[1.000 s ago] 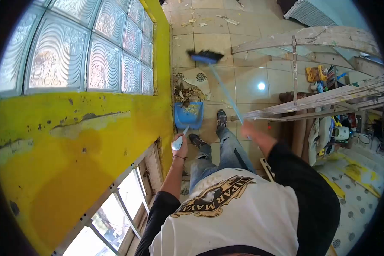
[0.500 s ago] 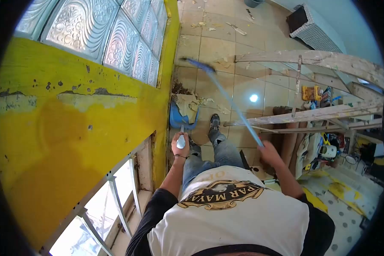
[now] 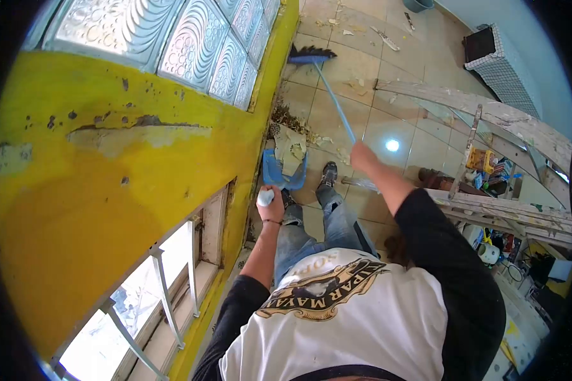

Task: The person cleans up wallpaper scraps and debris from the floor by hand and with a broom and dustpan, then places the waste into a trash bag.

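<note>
My left hand (image 3: 271, 204) is closed round the upright handle of a blue dustpan (image 3: 275, 174), which rests on the tiles beside my feet. Pale scraps (image 3: 290, 147) lie in the pan's mouth, and a heap of brown debris (image 3: 284, 119) sits just beyond it along the wall. My right hand (image 3: 366, 157) grips the light-blue stick of a broom (image 3: 335, 105), arm stretched forward. The broom's head (image 3: 313, 56), blue with dark bristles, is at the floor farther off, close to the foot of the yellow wall.
On my left runs a yellow wall (image 3: 140, 159) with patterned glass blocks and a barred window. A paint-spotted wooden ladder (image 3: 470, 105) lies to my right, with tools and clutter around it. Ahead stand a checked box (image 3: 502, 63) and a grey bucket (image 3: 418, 5). Loose flakes (image 3: 386, 39) dot the tiles.
My right hand has reached forward and inward, carrying the broom's head farther out along the wall. My left hand still holds the dustpan. The whole view has shifted slightly.
</note>
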The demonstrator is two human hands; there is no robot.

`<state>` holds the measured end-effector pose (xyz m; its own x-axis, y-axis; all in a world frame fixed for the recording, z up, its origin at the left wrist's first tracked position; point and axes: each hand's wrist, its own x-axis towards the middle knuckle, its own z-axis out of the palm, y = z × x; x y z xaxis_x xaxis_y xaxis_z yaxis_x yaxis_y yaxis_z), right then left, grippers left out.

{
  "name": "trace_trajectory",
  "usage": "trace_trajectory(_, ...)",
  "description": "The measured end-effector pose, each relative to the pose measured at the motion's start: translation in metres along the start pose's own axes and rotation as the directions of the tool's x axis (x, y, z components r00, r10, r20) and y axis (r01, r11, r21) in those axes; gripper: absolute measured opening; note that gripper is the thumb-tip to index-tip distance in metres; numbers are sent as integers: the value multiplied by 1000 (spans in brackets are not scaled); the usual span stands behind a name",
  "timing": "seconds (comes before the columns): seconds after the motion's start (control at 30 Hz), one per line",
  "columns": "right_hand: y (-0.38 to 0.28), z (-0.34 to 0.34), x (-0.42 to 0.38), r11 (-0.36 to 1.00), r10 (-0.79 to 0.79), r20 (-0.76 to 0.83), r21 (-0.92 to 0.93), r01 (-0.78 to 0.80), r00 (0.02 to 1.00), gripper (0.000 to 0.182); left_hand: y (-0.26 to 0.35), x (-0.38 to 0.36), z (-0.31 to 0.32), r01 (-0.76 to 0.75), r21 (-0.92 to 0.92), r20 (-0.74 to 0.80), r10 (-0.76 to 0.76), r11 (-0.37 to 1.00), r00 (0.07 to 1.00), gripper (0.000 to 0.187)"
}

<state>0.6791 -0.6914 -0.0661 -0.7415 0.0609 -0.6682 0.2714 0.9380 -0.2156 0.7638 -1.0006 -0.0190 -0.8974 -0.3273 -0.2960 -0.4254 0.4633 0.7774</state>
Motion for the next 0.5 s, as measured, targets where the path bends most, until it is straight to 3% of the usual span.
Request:
trace_trajectory(0.03, 5, 16, -31, 998, -26, -14, 50, 26, 1000, 19, -3, 5, 2, -16, -14, 3, 16, 1000, 1000, 14)
trace_trajectory(0.07, 4, 24, -66, 977, 95, -39, 193, -86, 995, 20, -6, 11, 4, -31, -28, 7, 31, 999, 999, 14)
trace_trajectory(0.13, 4, 36, -124, 966, 170, 88, 180, -184, 982, 20, -9, 19, 8, 11, -130, 7, -10, 992, 1000, 15)
trace_trajectory(0.2, 28, 72, -169, 996, -11, 145, 84, -1, 989, 20, -11, 31, 14, 4, -15, 58, -3, 1000, 998, 16)
trace_trajectory(0.23, 25, 77, -196, 995, 28, 216, 90, -49, 976, 20, -4, 32, 12, -2, -10, 81, 3, 1000, 997, 16)
trace_trajectory(0.3, 13, 57, -242, 989, 81, 284, 97, -112, 955, 21, 16, 34, 8, 20, -8, 126, -18, 1000, 992, 31)
trace_trajectory(0.37, -2, 33, -282, 998, 62, 450, -3, -68, 891, 22, -3, 34, 12, 5, -20, 153, -2, 1000, 988, 31)
trace_trajectory(0.5, -4, 13, -342, 975, 172, 452, 50, -218, 875, 19, -6, 29, 2, -23, -68, 192, 35, 997, 981, 29)
